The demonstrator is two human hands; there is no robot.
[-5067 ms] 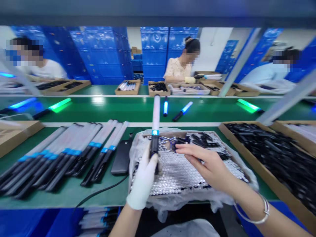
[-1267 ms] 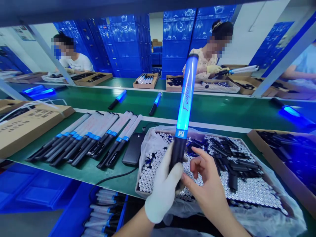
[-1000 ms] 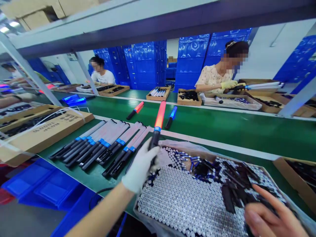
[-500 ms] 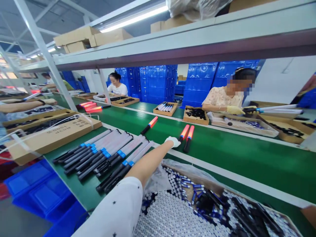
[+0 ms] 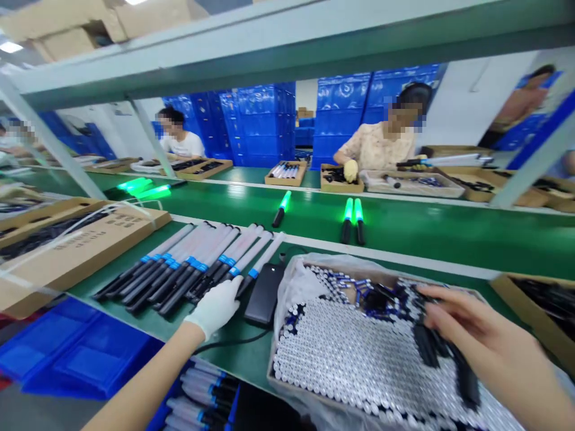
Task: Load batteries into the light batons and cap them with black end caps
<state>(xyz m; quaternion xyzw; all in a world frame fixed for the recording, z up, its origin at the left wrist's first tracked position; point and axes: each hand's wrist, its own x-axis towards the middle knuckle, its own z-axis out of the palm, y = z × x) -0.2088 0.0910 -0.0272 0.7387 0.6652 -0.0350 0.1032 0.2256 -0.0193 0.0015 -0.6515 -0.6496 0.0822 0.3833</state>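
My left hand [image 5: 218,308], in a white glove, is closed around the black handle of a light stick [image 5: 263,257] at the right end of a row of unlit sticks [image 5: 179,263]. These have whitish tubes and blue bands. My bare right hand [image 5: 480,335] reaches into a plastic-lined box [image 5: 272,359] of batteries [image 5: 350,353]. Its thumb and forefinger curl round the upper end of a black tube [image 5: 424,344]; blur makes the contact hard to see. Another black tube [image 5: 467,377] lies under that hand.
A black phone-like device [image 5: 265,293] with a cable lies between the sticks and the battery box. Green-glowing sticks [image 5: 353,218] lie on the green belt [image 5: 417,227]. Co-workers sit across it behind shallow cartons [image 5: 339,179]. Blue bins [image 5: 81,353] stand lower left; a shelf [image 5: 251,60] spans overhead.
My left hand has drawn back from the lit sticks on the belt to the row of unlit ones. My right hand has come in over the batteries. The glow turned from red to green.
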